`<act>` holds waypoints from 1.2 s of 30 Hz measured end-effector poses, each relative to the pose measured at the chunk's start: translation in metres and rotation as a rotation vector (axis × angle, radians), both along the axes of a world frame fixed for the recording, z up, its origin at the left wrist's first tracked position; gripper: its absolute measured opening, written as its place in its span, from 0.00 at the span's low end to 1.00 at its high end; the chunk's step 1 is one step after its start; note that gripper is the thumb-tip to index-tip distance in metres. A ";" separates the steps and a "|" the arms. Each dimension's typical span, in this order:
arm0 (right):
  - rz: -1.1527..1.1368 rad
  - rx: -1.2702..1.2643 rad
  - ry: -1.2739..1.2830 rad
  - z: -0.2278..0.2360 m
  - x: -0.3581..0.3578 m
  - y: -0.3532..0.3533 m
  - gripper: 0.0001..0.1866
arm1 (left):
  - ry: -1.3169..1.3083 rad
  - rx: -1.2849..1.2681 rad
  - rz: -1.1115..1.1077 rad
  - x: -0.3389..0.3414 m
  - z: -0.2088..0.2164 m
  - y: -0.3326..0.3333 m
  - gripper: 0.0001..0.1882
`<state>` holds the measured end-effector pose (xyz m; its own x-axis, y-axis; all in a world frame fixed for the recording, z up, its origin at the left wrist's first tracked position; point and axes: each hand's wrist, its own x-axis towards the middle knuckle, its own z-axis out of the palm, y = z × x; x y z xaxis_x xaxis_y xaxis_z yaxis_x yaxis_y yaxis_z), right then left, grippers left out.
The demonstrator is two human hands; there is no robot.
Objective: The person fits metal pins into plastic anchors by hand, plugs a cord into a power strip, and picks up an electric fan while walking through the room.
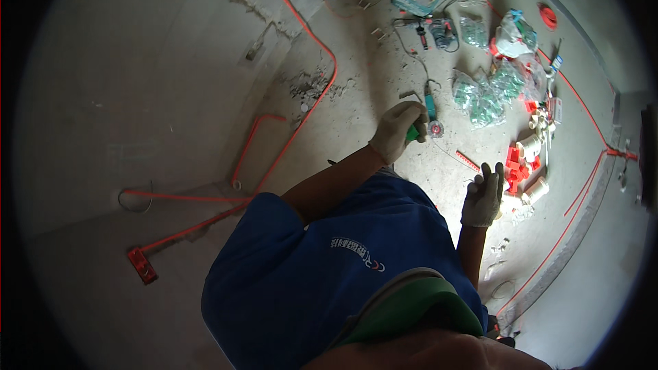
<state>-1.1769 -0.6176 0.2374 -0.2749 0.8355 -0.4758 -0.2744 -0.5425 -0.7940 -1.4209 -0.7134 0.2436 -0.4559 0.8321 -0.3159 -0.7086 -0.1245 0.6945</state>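
Note:
My left hand (399, 130), in a pale work glove, is closed round a small green object (412, 133); only part of it shows between the fingers, so its kind is unclear. To the right and nearer my body, my right hand (484, 197) is also gloved, its fingers stretched upward and apart, with nothing visible in it. Just past my left hand a teal power tool with a round disc, which looks like an angle grinder (430, 104), lies on the floor. A short red strip (468, 160) lies on the floor between my hands.
Red conduit (333, 62) runs along the wall at left, with a red junction box (142, 265). Bags of green parts (485, 96) lie far right. White spools (535, 190) and red boxes (513, 159) sit beyond my right hand. Rubble (310, 89) lies by the wall.

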 end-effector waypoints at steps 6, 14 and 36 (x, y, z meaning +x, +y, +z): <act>0.127 -0.103 0.157 -0.001 -0.080 0.035 0.19 | 0.135 -0.079 -0.067 -0.071 0.015 0.008 0.10; 0.526 0.099 -0.093 0.024 -0.161 0.079 0.14 | 0.468 -0.231 -0.206 -0.107 0.044 0.019 0.10; 0.988 0.250 0.125 0.071 -0.077 0.211 0.14 | 0.828 -0.387 -0.302 0.071 0.105 0.159 0.11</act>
